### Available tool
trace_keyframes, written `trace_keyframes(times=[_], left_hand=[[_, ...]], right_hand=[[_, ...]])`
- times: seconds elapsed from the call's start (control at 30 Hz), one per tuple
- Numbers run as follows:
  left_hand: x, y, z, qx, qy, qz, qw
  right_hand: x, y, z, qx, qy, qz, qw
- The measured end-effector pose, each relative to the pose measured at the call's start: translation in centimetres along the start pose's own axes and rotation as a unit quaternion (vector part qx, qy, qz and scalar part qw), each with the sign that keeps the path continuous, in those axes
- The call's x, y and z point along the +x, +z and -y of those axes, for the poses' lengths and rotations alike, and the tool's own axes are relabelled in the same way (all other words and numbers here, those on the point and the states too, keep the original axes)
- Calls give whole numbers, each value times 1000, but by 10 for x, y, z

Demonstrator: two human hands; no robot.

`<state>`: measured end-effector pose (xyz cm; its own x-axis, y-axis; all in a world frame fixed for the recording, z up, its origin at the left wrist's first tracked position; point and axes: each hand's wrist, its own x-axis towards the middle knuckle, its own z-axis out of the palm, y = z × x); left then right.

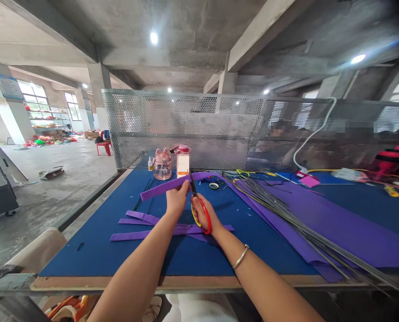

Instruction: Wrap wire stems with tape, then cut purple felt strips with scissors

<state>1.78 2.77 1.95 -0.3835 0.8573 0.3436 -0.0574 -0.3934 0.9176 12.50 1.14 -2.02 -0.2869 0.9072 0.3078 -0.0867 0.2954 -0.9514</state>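
Observation:
My left hand (177, 198) is closed on a long purple strip (159, 188), holding it up above the blue table. In my right hand (203, 213) are scissors (206, 219) with red and yellow handles, and their dark blades point up beside the strip close to my left fingers. Whether the blades are apart or together I cannot tell. Several cut purple strips (132, 235) lie loose on the blue tabletop (95, 255) beneath my hands. The held strip runs right toward a large purple sheet (307, 210).
Long thin grey rods (296, 219) lie across the purple sheet. At the back stand a pink bottle (162, 165), a phone-like screen (183, 164) and a roll of tape (214, 185). A perforated metal partition (186, 125) borders the table, with a white cable (315, 134) hanging over it.

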Motion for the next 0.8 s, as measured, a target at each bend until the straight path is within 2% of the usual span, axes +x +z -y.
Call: trace_keyframes(times=[0.1, 0.2, 0.3, 0.4, 0.5, 0.57, 0.67, 0.8], left_hand=[[3, -2, 0, -3, 3, -42, 999], [8, -7, 0, -16, 2, -89, 996], [13, -12, 0, -21, -9, -111, 994], [16, -14, 2, -25, -15, -118, 993], [15, -13, 1, -33, -19, -113, 993], [14, -11, -1, -42, -17, -101, 994], [11, -9, -4, -52, -18, -81, 995], [8, -8, -4, -52, -26, -65, 996]], right_hand=[[-2, 0, 2, 13, -9, 17, 1000], [-2, -3, 11, 40, 21, 40, 998], [-6, -8, 29, 92, 79, 8, 993], [-20, -10, 48, 192, 146, -54, 969], [-44, -10, 56, 249, 247, -51, 935], [-55, -11, 53, 256, 288, -57, 921], [-52, -19, 43, 252, 274, -81, 924], [-27, -31, 34, 228, 225, -113, 941]])
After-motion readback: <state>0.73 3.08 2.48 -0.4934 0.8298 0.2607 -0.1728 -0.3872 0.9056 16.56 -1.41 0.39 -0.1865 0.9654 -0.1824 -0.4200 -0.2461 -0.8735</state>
